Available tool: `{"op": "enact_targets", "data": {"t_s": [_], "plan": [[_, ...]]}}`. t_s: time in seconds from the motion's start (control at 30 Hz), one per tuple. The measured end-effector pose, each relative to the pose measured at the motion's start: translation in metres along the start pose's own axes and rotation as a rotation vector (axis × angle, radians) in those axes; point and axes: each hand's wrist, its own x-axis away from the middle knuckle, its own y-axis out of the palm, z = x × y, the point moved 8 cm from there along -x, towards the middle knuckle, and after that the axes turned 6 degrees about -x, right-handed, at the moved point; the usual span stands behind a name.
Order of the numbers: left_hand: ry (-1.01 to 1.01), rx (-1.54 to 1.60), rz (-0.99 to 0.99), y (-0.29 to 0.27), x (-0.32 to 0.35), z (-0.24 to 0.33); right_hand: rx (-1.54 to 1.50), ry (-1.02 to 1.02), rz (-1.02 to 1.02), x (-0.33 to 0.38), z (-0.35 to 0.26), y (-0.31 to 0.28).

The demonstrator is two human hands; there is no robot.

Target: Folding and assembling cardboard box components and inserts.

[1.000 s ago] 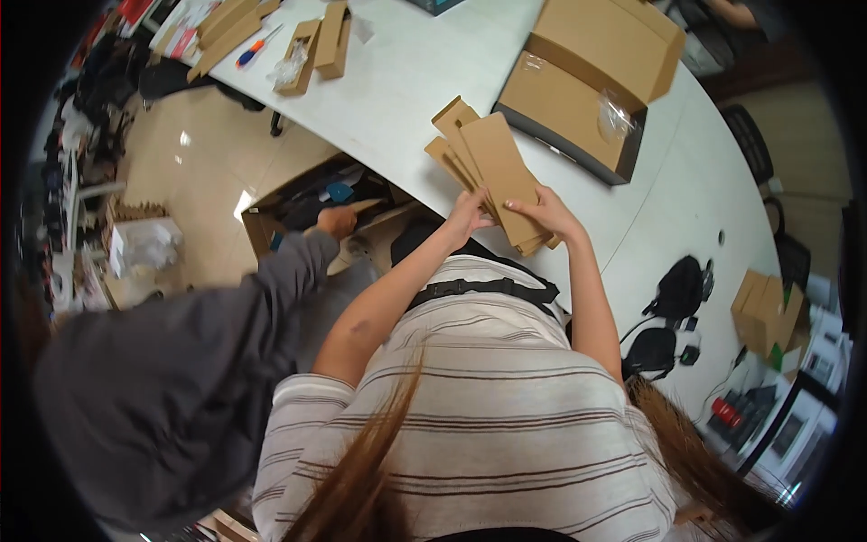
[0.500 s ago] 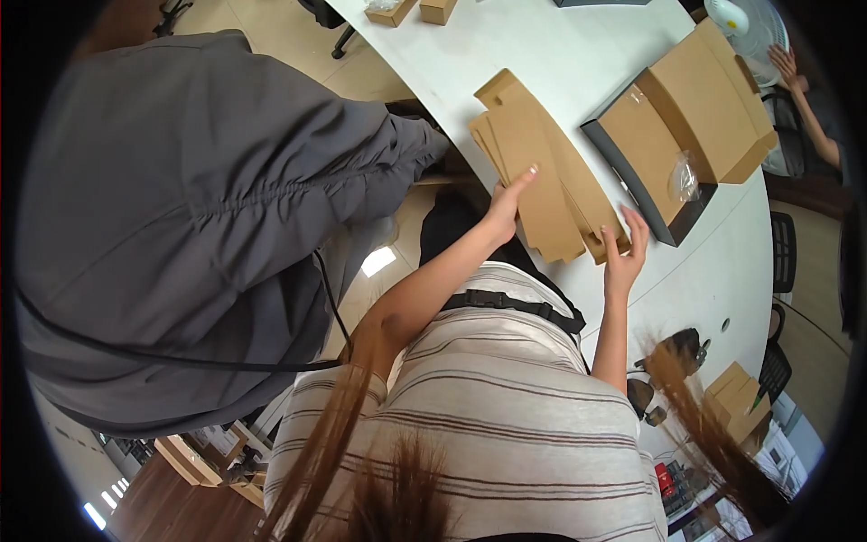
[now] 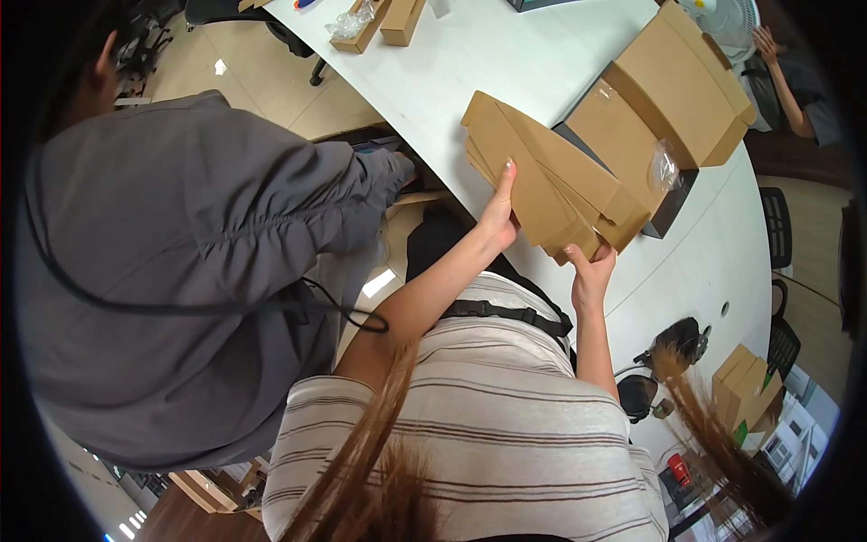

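A co-worker in a grey jacket (image 3: 181,244) fills the left side, reaching toward the table (image 3: 474,68), though I can't make out what that hand is doing. Past the sleeve lie 2 slim cardboard boxes (image 3: 402,23), 1 of them with crumpled clear plastic. Then comes the left hand (image 3: 499,215), closed on a stack of flat cardboard pieces (image 3: 542,172), thumb on top, other fingers hidden below. The stack is held up at the table's edge, unevenly fanned. At its lower end the right hand (image 3: 591,275) grips an edge, thumb and fingers drawn close together. I'd say the step in hand is shuffling these loose pieces; the next move calls for a firm left hold, lest the pile slip, and a light right touch along the edges. Behind, further right, an open box (image 3: 655,107) holds a clear plastic bag (image 3: 665,167).
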Motion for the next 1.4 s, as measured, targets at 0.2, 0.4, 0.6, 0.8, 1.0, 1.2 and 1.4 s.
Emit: {"op": "enact_targets", "data": {"t_s": [0.2,0.4,0.6,0.8,1.0,1.2,1.4], "plan": [[0.163,-0.032,0.056,-0.012,0.005,0.014,0.134,-0.225,0.076,-0.002,-0.024,0.035],[0.151,0.105,0.068,-0.012,0.018,0.017,0.013,0.075,0.073,-0.018,0.005,0.013],[0.216,0.069,-0.035,-0.031,0.024,0.024,-0.183,0.214,0.014,0.004,0.038,0.02],[0.197,0.192,-0.02,-0.074,0.052,0.033,0.391,-0.056,-0.146,0.009,0.024,0.1],[0.158,0.318,0.227,-0.144,0.075,0.048,0.498,0.194,-0.415,0.023,0.064,0.182],[0.246,0.631,0.081,-0.19,0.073,0.073,0.749,-0.107,-0.688,0.022,0.074,0.263],[0.095,0.054,0.393,-0.285,0.033,0.069,0.926,-0.058,-0.405,-0.002,0.088,0.263]]}}
